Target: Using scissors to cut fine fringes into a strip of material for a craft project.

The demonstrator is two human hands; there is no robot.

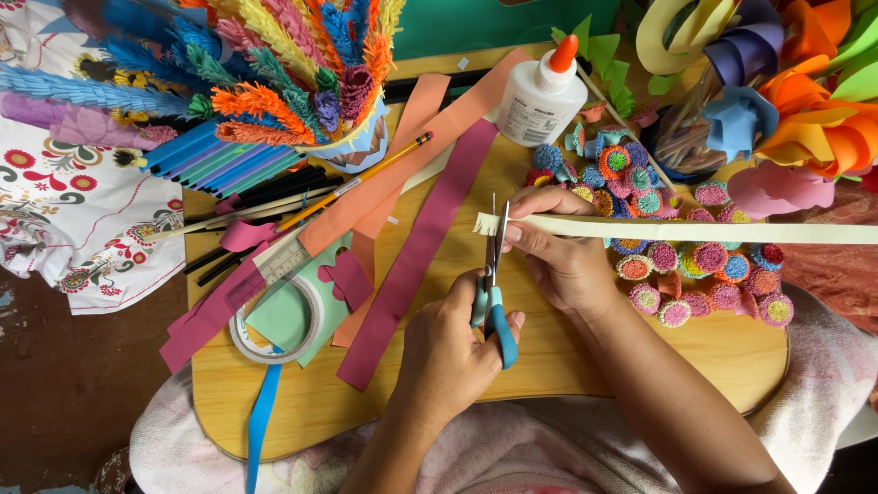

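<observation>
Over the wooden board [640, 357], left hand [448, 352] works scissors [492, 284] while right hand [562, 261] pinches paper strip [695, 230].

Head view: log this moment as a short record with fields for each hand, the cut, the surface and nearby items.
left hand: grips blue-handled scissors, blades pointing away
right hand: pinches a cream paper strip near its fringed end
cut: blades at the strip's end, already fringed there
surface: wooden board on a lap
nearby: glue bottle, rolled paper discs, tape roll, magenta strip
</observation>
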